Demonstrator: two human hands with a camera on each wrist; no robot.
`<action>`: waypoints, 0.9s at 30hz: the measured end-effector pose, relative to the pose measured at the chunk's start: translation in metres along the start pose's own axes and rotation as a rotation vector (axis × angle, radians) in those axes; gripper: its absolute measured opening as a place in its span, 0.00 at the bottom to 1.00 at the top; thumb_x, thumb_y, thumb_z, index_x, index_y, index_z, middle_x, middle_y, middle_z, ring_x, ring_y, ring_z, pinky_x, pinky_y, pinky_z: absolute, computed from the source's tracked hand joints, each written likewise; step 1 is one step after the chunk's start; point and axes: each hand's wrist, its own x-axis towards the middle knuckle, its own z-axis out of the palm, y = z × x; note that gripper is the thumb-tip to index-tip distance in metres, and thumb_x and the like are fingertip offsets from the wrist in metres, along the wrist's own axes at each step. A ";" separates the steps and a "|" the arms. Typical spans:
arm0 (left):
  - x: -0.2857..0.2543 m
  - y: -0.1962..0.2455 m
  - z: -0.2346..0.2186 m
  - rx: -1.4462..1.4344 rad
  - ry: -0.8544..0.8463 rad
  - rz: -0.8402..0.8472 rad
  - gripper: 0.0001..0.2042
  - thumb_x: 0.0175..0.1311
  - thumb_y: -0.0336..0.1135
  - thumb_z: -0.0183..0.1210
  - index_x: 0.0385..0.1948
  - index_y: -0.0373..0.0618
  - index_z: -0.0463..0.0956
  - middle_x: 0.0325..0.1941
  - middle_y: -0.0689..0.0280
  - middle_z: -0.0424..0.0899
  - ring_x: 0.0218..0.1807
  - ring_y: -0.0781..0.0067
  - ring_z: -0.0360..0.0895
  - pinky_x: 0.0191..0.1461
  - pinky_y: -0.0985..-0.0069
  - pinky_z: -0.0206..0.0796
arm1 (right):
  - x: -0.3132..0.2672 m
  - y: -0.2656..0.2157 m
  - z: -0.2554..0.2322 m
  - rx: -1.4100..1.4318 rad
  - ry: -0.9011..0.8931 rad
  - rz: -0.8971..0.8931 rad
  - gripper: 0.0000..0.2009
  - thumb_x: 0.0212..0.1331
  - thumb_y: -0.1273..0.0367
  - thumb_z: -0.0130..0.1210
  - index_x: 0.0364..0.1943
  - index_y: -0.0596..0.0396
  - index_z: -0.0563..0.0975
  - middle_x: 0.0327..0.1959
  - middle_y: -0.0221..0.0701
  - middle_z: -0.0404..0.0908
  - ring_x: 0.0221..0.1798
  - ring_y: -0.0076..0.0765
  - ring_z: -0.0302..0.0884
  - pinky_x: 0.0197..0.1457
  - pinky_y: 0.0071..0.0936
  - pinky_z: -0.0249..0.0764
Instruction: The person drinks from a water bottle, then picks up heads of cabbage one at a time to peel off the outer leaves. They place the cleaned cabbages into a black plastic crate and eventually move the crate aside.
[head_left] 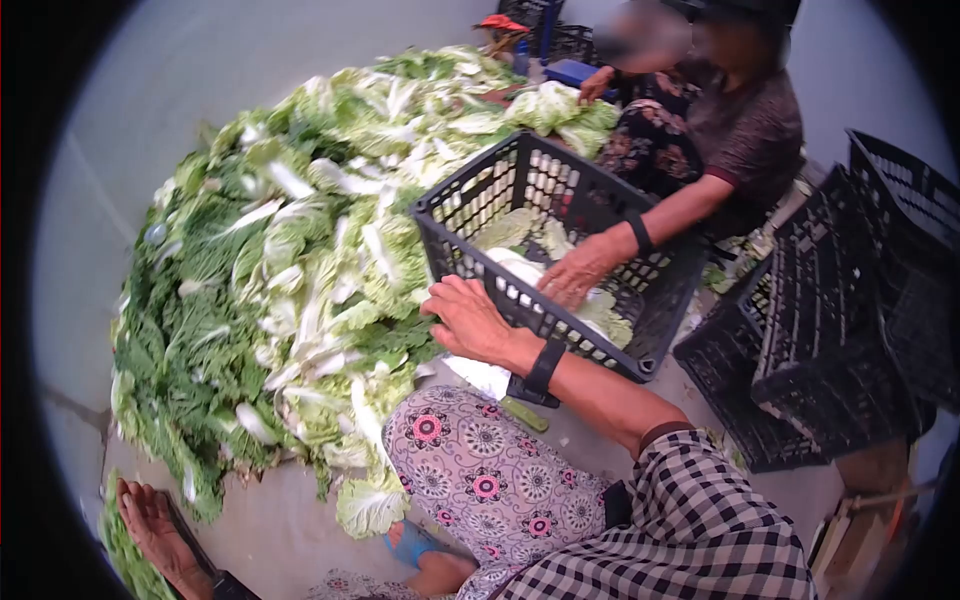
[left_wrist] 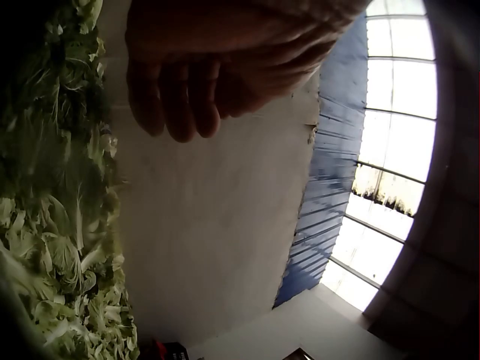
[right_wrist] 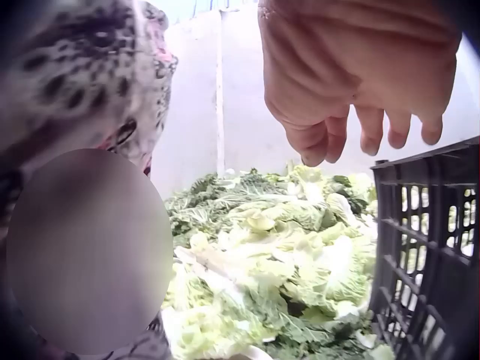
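My right hand [head_left: 470, 318] is held beside the near left corner of a black plastic crate [head_left: 430, 215], fingers loosely bent with nothing in them. In the right wrist view the fingers hang down above a heap of cabbage leaves [right_wrist: 277, 247], left of the crate's slotted wall. Cabbage pieces [head_left: 515, 265] lie inside the crate, where another person's hand [head_left: 585, 268] reaches down onto them. At the lower left, my left hand [head_left: 155, 530] is out beside some green leaves [head_left: 120, 540]. It is empty, its fingers relaxed, as the left wrist view shows against the pale wall.
A large heap of cabbage leaves [head_left: 300, 270] spreads along the wall. More black crates [head_left: 820, 310] are stacked at the right. The other person [head_left: 740, 130] sits across the crate. A shiny flat blade [head_left: 478, 376] lies by my patterned knee [head_left: 480, 450].
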 end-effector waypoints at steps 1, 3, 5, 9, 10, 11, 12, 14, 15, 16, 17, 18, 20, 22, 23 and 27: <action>-0.005 0.008 -0.013 0.013 0.010 0.010 0.20 0.67 0.39 0.50 0.58 0.46 0.64 0.50 0.69 0.76 0.49 0.78 0.73 0.54 0.78 0.65 | 0.009 -0.003 0.005 0.047 -0.018 -0.034 0.13 0.47 0.70 0.55 0.40 0.55 0.75 0.44 0.36 0.72 0.56 0.44 0.63 0.58 0.42 0.59; -0.012 0.030 -0.045 0.021 0.116 0.133 0.19 0.67 0.38 0.49 0.57 0.44 0.65 0.50 0.67 0.76 0.49 0.75 0.73 0.55 0.76 0.64 | 0.026 -0.014 0.018 0.146 -0.053 -0.109 0.13 0.46 0.70 0.55 0.39 0.55 0.76 0.40 0.37 0.75 0.51 0.43 0.67 0.56 0.40 0.61; -0.018 0.065 -0.085 0.004 0.222 0.260 0.18 0.68 0.37 0.49 0.57 0.43 0.65 0.50 0.65 0.76 0.50 0.74 0.73 0.57 0.74 0.64 | 0.038 -0.028 0.025 0.192 -0.070 -0.201 0.13 0.48 0.69 0.55 0.40 0.56 0.76 0.38 0.39 0.77 0.48 0.46 0.71 0.54 0.41 0.65; -0.063 0.174 -0.163 0.080 0.524 0.386 0.20 0.68 0.34 0.47 0.58 0.35 0.61 0.60 0.56 0.67 0.58 0.65 0.68 0.64 0.71 0.61 | 0.059 -0.056 0.035 0.290 -0.219 -0.295 0.15 0.52 0.68 0.55 0.44 0.55 0.75 0.42 0.42 0.77 0.48 0.49 0.72 0.54 0.40 0.67; -0.089 0.204 -0.200 0.436 0.383 0.457 0.20 0.68 0.34 0.47 0.58 0.34 0.60 0.60 0.55 0.66 0.59 0.64 0.68 0.64 0.71 0.60 | 0.063 -0.058 0.044 0.351 -0.194 -0.362 0.15 0.53 0.67 0.55 0.45 0.56 0.75 0.43 0.42 0.77 0.49 0.49 0.73 0.55 0.39 0.68; -0.115 0.234 -0.237 0.757 0.263 0.580 0.20 0.68 0.34 0.46 0.59 0.33 0.60 0.61 0.54 0.64 0.59 0.63 0.67 0.65 0.70 0.60 | 0.067 -0.062 0.045 0.377 -0.234 -0.372 0.15 0.54 0.66 0.55 0.45 0.56 0.75 0.44 0.42 0.77 0.50 0.47 0.73 0.56 0.38 0.68; -0.145 0.266 -0.226 0.825 0.317 0.585 0.19 0.68 0.34 0.46 0.57 0.34 0.61 0.59 0.55 0.66 0.58 0.64 0.69 0.63 0.70 0.61 | 0.069 -0.068 0.043 0.432 -0.255 -0.388 0.16 0.55 0.66 0.55 0.46 0.57 0.74 0.46 0.42 0.77 0.51 0.46 0.73 0.57 0.36 0.67; -0.192 0.297 -0.194 0.650 0.558 0.536 0.18 0.68 0.34 0.47 0.55 0.35 0.64 0.55 0.57 0.70 0.55 0.67 0.71 0.61 0.71 0.63 | 0.059 -0.089 0.032 0.424 -0.302 -0.412 0.17 0.55 0.66 0.55 0.48 0.59 0.74 0.47 0.41 0.77 0.52 0.42 0.73 0.58 0.34 0.67; -0.207 0.308 -0.179 0.655 0.628 0.517 0.17 0.67 0.34 0.47 0.54 0.36 0.66 0.53 0.58 0.73 0.53 0.68 0.72 0.60 0.71 0.64 | 0.060 -0.094 0.017 0.458 -0.400 -0.387 0.16 0.55 0.67 0.54 0.48 0.59 0.74 0.47 0.40 0.77 0.53 0.41 0.72 0.58 0.33 0.66; -0.225 0.305 -0.179 0.958 0.681 0.553 0.14 0.64 0.33 0.51 0.50 0.40 0.71 0.48 0.62 0.76 0.47 0.71 0.76 0.52 0.75 0.68 | 0.054 -0.109 -0.002 0.436 -0.459 -0.317 0.16 0.54 0.69 0.53 0.47 0.60 0.74 0.47 0.40 0.77 0.53 0.40 0.72 0.60 0.32 0.65; -0.235 0.299 -0.170 0.807 0.775 0.478 0.12 0.62 0.33 0.54 0.46 0.43 0.74 0.40 0.67 0.79 0.40 0.76 0.77 0.43 0.78 0.69 | 0.057 -0.093 0.004 0.414 -0.409 -0.406 0.16 0.53 0.69 0.53 0.46 0.61 0.74 0.42 0.41 0.79 0.47 0.40 0.76 0.52 0.31 0.69; -0.244 0.287 -0.187 0.870 0.816 0.431 0.12 0.61 0.35 0.55 0.45 0.43 0.74 0.34 0.70 0.80 0.36 0.80 0.76 0.38 0.81 0.68 | 0.052 -0.104 -0.016 0.339 -0.446 -0.353 0.17 0.53 0.69 0.52 0.47 0.61 0.74 0.44 0.41 0.79 0.49 0.40 0.75 0.54 0.31 0.68; -0.264 0.250 -0.230 0.924 0.788 0.271 0.11 0.62 0.38 0.56 0.44 0.46 0.75 0.34 0.71 0.79 0.35 0.84 0.75 0.34 0.84 0.65 | 0.051 -0.086 -0.020 0.307 -0.373 -0.339 0.18 0.52 0.71 0.52 0.49 0.61 0.73 0.47 0.42 0.78 0.52 0.39 0.74 0.58 0.30 0.66; -0.287 0.198 -0.274 1.147 0.759 0.151 0.15 0.62 0.38 0.55 0.48 0.43 0.73 0.42 0.64 0.80 0.39 0.73 0.76 0.42 0.77 0.68 | 0.054 -0.066 -0.021 0.293 -0.337 -0.311 0.18 0.54 0.73 0.50 0.50 0.61 0.72 0.47 0.42 0.78 0.52 0.41 0.74 0.57 0.31 0.67; -0.293 0.170 -0.288 1.315 0.717 0.128 0.17 0.61 0.38 0.56 0.50 0.42 0.72 0.46 0.61 0.79 0.42 0.68 0.77 0.46 0.74 0.68 | 0.053 -0.068 -0.029 0.253 -0.322 -0.356 0.18 0.54 0.74 0.50 0.51 0.61 0.72 0.47 0.42 0.78 0.52 0.41 0.74 0.57 0.31 0.67; -0.290 0.105 -0.287 1.180 0.805 -0.033 0.30 0.56 0.44 0.59 0.57 0.34 0.63 0.57 0.49 0.70 0.57 0.55 0.69 0.60 0.67 0.60 | 0.071 -0.075 -0.039 0.230 -0.231 -0.364 0.17 0.55 0.74 0.50 0.50 0.63 0.71 0.48 0.43 0.77 0.54 0.41 0.73 0.59 0.31 0.64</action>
